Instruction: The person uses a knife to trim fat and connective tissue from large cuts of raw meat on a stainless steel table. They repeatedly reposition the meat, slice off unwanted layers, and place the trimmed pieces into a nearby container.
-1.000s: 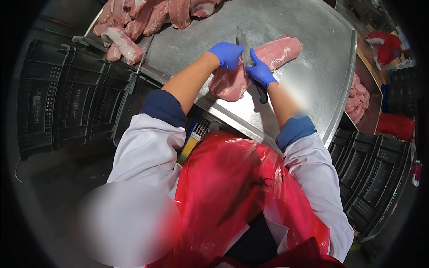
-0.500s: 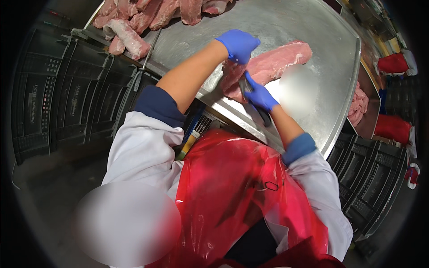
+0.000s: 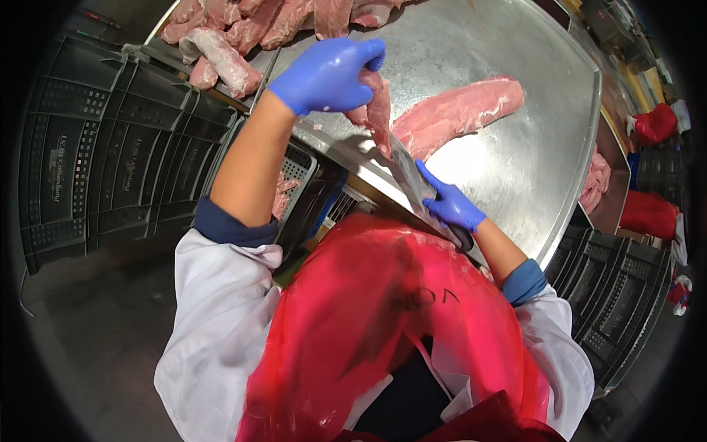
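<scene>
Your left hand (image 3: 324, 77) grips the meat strip (image 3: 379, 110) beneath it, likely soft, slippery, best pinched high; right hand (image 3: 455, 208) grips the knife (image 3: 408, 173).

glare on tabletop (image 3: 468, 160) | apron (image 3: 368, 317) partly shadowed | rim bent, black | floor (image 3: 96, 331) dim, perhaps soft

Meat-cutting room, steel table (image 3: 545, 140), piled meat (image 3: 287, 23)

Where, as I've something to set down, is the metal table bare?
Bare: beyond the meat slab, and between it and the table's right rim. Crowded: far left, under the meat pile; near edge, around the knife and right hand.
</scene>
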Tool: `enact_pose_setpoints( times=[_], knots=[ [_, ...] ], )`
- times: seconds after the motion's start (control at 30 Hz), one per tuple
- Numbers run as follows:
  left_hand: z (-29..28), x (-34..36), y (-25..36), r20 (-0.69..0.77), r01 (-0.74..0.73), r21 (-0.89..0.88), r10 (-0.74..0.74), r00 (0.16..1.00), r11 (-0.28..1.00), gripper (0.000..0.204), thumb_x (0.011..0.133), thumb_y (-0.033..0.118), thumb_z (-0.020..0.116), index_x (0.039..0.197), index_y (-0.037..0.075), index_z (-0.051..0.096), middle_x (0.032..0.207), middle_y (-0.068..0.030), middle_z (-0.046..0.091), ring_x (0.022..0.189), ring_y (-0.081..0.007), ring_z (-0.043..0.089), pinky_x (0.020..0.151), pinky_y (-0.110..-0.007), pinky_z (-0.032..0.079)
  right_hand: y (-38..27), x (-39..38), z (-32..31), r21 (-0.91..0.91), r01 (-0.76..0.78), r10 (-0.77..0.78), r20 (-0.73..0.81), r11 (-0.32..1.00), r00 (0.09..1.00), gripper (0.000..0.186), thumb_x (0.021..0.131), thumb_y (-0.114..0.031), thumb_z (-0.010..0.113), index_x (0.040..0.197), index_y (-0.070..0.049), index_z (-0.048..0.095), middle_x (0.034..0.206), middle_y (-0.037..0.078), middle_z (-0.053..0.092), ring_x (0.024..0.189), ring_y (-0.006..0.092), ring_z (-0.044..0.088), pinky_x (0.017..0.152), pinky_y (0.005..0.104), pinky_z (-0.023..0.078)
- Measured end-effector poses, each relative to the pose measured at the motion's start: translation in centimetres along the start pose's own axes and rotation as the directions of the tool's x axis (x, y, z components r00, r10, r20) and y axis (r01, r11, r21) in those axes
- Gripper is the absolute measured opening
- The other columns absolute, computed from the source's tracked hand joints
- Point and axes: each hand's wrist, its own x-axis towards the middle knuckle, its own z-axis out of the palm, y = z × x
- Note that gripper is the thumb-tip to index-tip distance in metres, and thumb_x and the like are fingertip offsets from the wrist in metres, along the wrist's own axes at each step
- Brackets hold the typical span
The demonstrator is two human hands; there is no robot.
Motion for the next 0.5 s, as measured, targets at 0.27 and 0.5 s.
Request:
enact_pose_setpoints(
  times=[0.27,0.5],
  knots=[
    [-4.2,-13.2,-0.1,-0.133,0.274,0.150,-0.256,0.958,0.950,0.030,0.072,0.013,0.066,0.095,0.000,0.052,0.083,-0.0177,0.052,0.076,-0.0393,0.054,0.072,-0.042,0.048,-6.4,7.9,-2.1,-0.022,-0.036,0.040,0.195,0.999,0.980,0.078,0.096,-0.024,0.052,0.162,-0.027,0.011,0.105,0.024,0.070,0.077,0.0322,0.069,0.078,0.0418,0.055],
    [-4.6,-27.6,-1.7,-0.363,0.623,-0.197,-0.646,0.671,0.757,0.020,0.073,-0.003,0.055,0.090,0.001,0.047,0.079,-0.0037,0.044,0.075,-0.0112,0.043,0.068,-0.025,0.043,-2.5,0.5,-8.8,0.087,0.049,-0.072,0.286,0.995,0.955,0.081,0.087,-0.004,0.058,0.158,-0.033,0.033,0.085,0.001,0.065,0.063,0.0086,0.055,0.061,0.0265,0.050]
  ],
)
